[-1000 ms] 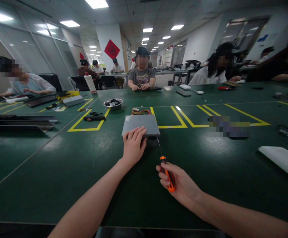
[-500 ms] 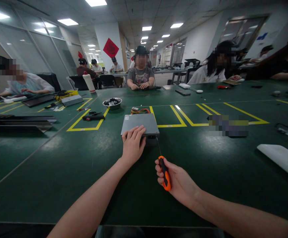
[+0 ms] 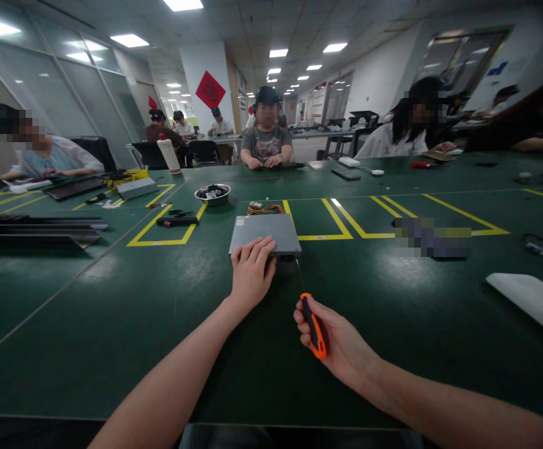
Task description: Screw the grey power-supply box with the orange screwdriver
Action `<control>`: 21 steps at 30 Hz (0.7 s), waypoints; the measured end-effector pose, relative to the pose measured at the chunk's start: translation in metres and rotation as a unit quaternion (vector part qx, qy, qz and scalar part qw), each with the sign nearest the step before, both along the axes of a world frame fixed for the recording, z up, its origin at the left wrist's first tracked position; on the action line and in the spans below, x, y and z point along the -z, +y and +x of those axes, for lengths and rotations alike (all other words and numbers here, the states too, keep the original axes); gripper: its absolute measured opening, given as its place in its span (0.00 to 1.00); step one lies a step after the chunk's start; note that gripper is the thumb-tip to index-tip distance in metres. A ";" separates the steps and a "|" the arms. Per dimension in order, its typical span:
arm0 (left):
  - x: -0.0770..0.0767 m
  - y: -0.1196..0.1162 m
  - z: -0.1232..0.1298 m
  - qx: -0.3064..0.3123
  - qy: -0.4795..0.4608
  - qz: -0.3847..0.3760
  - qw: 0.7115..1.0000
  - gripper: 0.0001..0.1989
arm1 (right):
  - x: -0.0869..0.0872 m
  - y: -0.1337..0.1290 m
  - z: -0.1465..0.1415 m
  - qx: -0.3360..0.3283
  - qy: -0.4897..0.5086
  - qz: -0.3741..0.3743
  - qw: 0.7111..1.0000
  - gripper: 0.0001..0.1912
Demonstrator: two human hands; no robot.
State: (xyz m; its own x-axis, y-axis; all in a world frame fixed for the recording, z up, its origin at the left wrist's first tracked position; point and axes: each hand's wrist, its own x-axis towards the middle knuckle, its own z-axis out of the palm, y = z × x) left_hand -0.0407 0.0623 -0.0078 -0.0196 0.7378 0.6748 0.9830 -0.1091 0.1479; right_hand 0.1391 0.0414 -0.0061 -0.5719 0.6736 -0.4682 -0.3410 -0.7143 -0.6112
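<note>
A grey metal computer power supply [image 3: 264, 229] lies on the green table in front of me, its bundle of coloured cables [image 3: 266, 208] at the far side. My left hand [image 3: 253, 268] grips its near left part, fingers over the top and thumb down by the near face. In my right hand [image 3: 334, 330] is a screwdriver [image 3: 314, 327] with an orange and black handle, fingers wrapped round it. Its thin shaft reaches up to the near right corner of the power supply; exactly where the tip sits is too small to tell.
Yellow tape outlines mark the green table [image 3: 135, 349]. Beyond the power supply stands a metal bowl [image 3: 212, 196] of small dark parts. Dark metal panels [image 3: 37, 234] lie left, a white panel [image 3: 533, 305] right. Several people sit around the table, one person [image 3: 266, 140] directly opposite.
The screwdriver handle has turned slightly in my right hand, its lower end shifting a little right. My left hand and the power supply hold their place.
</note>
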 end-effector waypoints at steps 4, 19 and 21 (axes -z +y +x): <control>0.000 0.000 0.000 -0.001 0.001 0.002 1.000 0.16 | 0.000 0.000 0.000 -0.006 0.002 -0.001 1.000 0.08; 0.000 0.000 0.000 0.000 -0.003 0.001 1.000 0.16 | 0.000 0.002 0.000 0.033 -0.009 0.014 0.999 0.05; 0.000 0.000 0.000 0.000 -0.002 -0.001 1.000 0.16 | -0.001 0.001 0.000 0.028 -0.010 0.000 1.000 0.06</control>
State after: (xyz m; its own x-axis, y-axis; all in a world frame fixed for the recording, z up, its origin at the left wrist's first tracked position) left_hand -0.0404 0.0618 -0.0079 -0.0220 0.7387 0.6737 0.9822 -0.1097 0.1524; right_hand 0.1395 0.0429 -0.0046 -0.5235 0.7044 -0.4794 -0.3678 -0.6943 -0.6186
